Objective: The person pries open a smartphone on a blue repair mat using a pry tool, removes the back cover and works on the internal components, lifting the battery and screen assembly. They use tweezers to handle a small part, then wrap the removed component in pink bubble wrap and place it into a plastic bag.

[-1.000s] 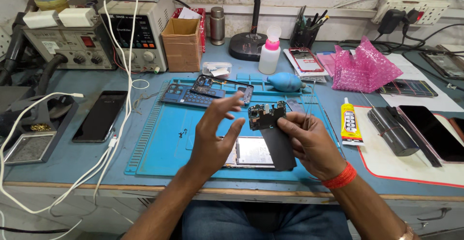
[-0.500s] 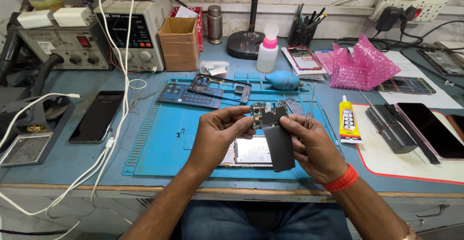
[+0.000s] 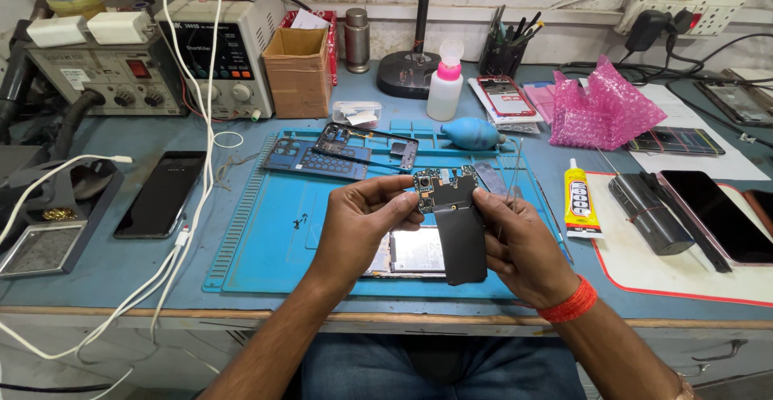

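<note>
Head view over a repair tabletop [image 3: 113, 275]. Left hand [image 3: 362, 227] and right hand [image 3: 519, 247] raised together above the blue work mat [image 3: 266, 239], both gripping one phone circuit board [image 3: 443, 190] with a black flexible sheet [image 3: 460, 243] hanging from it. Left fingers [image 3: 398, 203] pinched on the board's left edge beside its camera module; right fingers [image 3: 491, 207] clenched on the right edge, palm behind the sheet. Opened phone body [image 3: 407, 251] flat on the mat directly beneath the hands. Phone frame parts [image 3: 338, 154] at the mat's far edge. Black phone [image 3: 161, 194] left of the mat, near white cables [image 3: 189, 231]. Glue tube [image 3: 578, 200] just right of the mat. Pink bubble wrap [image 3: 604, 110] at far right.
</note>
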Tool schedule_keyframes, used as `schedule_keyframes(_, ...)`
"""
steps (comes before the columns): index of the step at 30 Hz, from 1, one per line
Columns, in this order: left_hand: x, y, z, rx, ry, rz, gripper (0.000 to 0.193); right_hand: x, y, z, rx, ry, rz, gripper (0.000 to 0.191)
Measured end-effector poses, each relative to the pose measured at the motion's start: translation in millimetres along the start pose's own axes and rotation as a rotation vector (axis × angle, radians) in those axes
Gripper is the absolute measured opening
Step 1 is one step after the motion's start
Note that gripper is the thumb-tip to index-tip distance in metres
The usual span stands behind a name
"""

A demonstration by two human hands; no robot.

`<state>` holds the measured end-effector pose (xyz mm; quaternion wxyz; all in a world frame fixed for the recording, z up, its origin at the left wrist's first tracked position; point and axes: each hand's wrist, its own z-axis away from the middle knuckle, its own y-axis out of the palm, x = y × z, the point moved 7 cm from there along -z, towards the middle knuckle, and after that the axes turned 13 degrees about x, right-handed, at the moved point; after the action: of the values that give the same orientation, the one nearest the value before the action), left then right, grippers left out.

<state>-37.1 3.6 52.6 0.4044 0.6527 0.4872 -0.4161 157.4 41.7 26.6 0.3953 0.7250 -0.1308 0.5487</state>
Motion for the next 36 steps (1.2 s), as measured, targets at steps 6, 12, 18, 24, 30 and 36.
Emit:
schedule_keyframes(6, -5.7, -0.3, 0.6, 0.010, 0.032, -0.019, 0.032, 0.1, 4.1, 0.1, -0.003, 0.021, 0.049, 0.029)
schedule_keyframes(12, -6.7, -3.3, 0.9, -0.006, 0.019, -0.032, 0.031, -1.5, 4.9, -0.1, 0.049, 0.002, 0.027, 0.026)
schedule_keyframes(18, -5.9, -4.1, 0.4, -0.014, 0.018, -0.016, 0.032, -0.6, 2.3, 1.4, 0.038, -0.011, 0.049, 0.022)
schedule_keyframes(24, -5.8, -5.4, 0.4, -0.011, 0.026, -0.011, 0.032, 2.2, 1.8, 3.0, 0.012, -0.037, 0.073, 0.022)
schedule_keyframes(30, -5.9, -5.7, 0.3, -0.005, 0.035, -0.011, 0.031, 3.6, 1.7, 4.0, 0.024, -0.053, 0.088, 0.024)
schedule_keyframes(36, -8.0, -3.8, 0.7, 0.007, 0.052, 0.010, 0.031, 3.7, 3.6, 3.2, 0.026, -0.048, 0.064, 0.022)
